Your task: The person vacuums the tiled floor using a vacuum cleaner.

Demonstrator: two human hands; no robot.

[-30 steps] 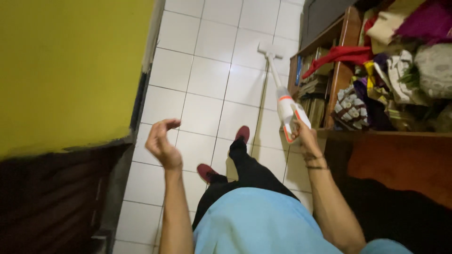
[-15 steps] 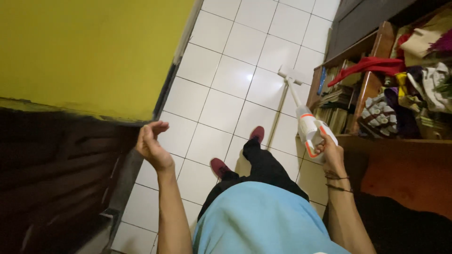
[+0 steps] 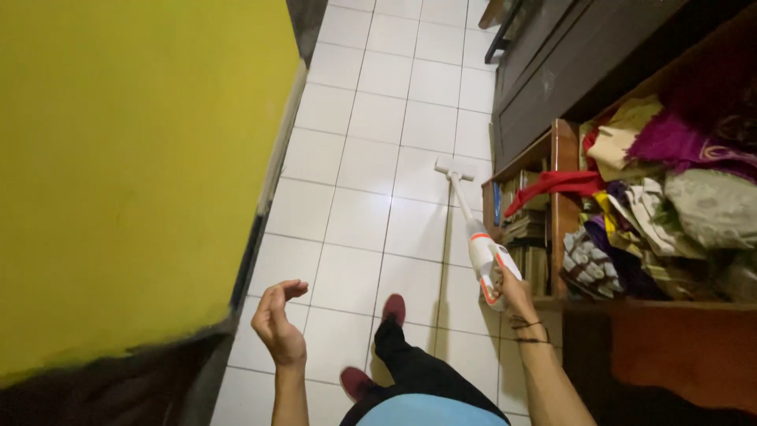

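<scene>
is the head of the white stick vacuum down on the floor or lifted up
Down: the white and orange stick vacuum slants from the right hand to its head, flat on the white tiled floor.

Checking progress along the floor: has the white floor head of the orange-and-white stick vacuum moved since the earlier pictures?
Yes. The white floor head now lies beside the dark cabinet, beyond the wooden bookshelf end; earlier it lay level with that end.
</scene>
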